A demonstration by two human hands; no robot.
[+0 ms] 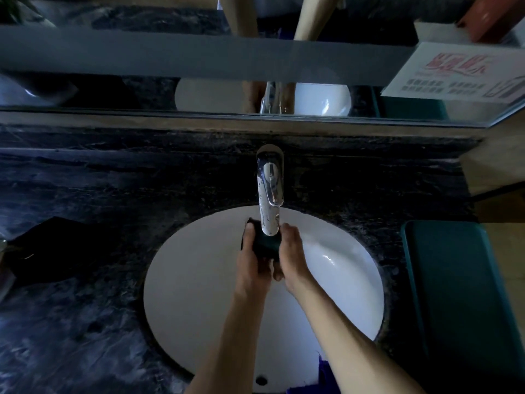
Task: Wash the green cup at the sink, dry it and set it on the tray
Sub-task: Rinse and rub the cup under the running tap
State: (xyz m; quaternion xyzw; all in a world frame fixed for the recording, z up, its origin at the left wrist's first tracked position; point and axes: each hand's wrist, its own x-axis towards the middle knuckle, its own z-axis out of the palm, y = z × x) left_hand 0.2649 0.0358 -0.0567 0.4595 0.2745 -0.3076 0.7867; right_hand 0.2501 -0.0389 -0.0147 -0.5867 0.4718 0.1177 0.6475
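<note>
Right now the green cup sits between both hands directly under the spout of the tap, over the back part of the sink, which is surely where it needs to be for water to run into or over it. It looks very dark in this dim light, and I cannot tell whether its mouth faces up or sideways, nor whether water is flowing.

The left hand wraps the cup's left side, fingers curled and pressed close together against the wall, thumb lying along the top edge. The right hand closes on the other side, its fingers bent round the cup too; their tips are hidden behind it. Held from both sides like this, the cup can be turned and rubbed without slipping into the bowl, so I judge the washing step is under way and drying has not begun.

A dark cloth lies on the counter near its left edge, well apart from the sink; it seems the likely thing for drying. The green tray rests at the counter's right edge, just beside the basin, close enough for a short carry once the cup is dry. A mirror runs along the back edge, with a printed card at its right end.
</note>
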